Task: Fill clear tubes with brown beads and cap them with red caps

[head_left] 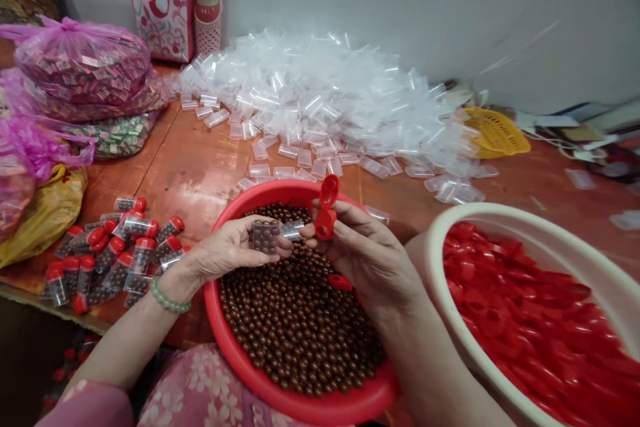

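Over a red basin [220, 320] of brown balls [300, 307], my left hand [235, 247] holds a clear container [266, 237] filled with brown balls. A second clear container [293, 231], which looks unfilled, lies between that one and my right fingertips. My right hand [370, 247] pinches an open red flip cap [327, 213] between thumb and fingers. Another red cap piece [341, 282] shows beneath my right palm. A large white tub [435, 247] of red caps [530, 320] stands to the right.
Clear containers [325, 93] are heaped at the back. Filled red-capped containers [120, 253] lie at left, near pink bags [85, 67] and a yellow bag [50, 213]. A bottle [208, 13], a patterned bag [165, 7] and a yellow basket [495, 133] stand farther back.
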A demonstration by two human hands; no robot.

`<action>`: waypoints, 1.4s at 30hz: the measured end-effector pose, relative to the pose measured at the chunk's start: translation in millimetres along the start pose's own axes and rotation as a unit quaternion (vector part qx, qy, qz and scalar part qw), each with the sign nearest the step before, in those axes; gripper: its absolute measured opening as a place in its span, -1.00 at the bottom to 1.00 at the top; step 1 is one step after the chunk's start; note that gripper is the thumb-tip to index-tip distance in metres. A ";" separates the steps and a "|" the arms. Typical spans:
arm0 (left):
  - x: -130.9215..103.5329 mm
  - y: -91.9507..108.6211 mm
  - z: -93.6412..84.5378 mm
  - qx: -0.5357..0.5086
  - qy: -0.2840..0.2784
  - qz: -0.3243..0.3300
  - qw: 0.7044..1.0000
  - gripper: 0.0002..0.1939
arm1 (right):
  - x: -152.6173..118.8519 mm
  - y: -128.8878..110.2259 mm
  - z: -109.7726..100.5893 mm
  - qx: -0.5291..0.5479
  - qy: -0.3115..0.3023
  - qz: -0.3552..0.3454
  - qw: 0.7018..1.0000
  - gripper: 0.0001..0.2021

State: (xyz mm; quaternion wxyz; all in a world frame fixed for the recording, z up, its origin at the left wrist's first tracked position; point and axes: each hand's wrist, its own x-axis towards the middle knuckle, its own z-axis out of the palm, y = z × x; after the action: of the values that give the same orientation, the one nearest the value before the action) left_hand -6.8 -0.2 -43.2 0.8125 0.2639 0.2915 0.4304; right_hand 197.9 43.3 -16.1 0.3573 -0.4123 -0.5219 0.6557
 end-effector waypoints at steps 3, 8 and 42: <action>0.5 -1.3 -2.1 -0.008 -0.009 0.003 1.000 -0.49 | -2.2 3.2 -2.3 0.003 0.003 0.005 1.000 -0.72; 0.7 -3.1 -6.4 -0.005 -0.035 0.008 0.999 -0.48 | -4.3 3.4 -3.0 0.024 0.010 0.017 1.000 -0.70; -1.5 1.2 -0.7 -0.005 -0.015 -0.020 1.000 -0.55 | 7.3 6.2 12.5 0.111 0.054 -0.065 0.990 -0.52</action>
State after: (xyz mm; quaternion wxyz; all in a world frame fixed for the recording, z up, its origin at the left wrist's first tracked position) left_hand -8.7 -0.8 -42.4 0.8267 0.2600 0.2825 0.4112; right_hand 183.3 43.7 -22.0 0.4703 -0.3702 -0.4513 0.6619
